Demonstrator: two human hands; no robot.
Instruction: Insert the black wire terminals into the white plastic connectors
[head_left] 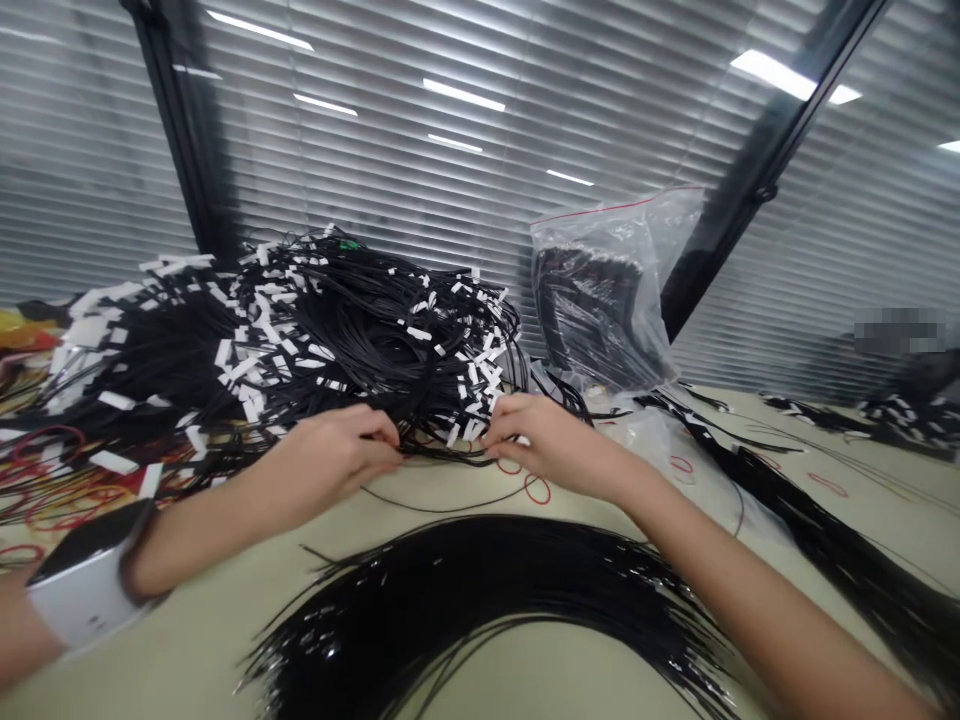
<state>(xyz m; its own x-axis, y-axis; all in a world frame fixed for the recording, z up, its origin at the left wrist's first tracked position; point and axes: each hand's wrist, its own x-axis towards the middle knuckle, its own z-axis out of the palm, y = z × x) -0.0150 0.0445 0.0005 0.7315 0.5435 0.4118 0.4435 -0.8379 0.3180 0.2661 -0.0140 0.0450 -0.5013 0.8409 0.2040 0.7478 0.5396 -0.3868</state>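
Note:
A big heap of thin black cables with white tags [352, 320] lies on the pale table [187, 640]. At the heap's near edge, my left hand [341, 455] has its fingers closed, pinching cable strands. My right hand [544, 435] is closed too, pinching a tagged cable end at the heap's right edge. A thin black strand runs between the two hands. A broad arc of untagged black cables [480, 580] lies in front, under my forearms. A white watch [82, 590] sits on my left wrist.
A clear zip bag of black cables [600, 300] leans against the blinds at the back right. Red rubber bands [536, 488] lie by my right hand and more at the far left [52, 495]. Another long black cable bundle [817, 530] runs along the right side.

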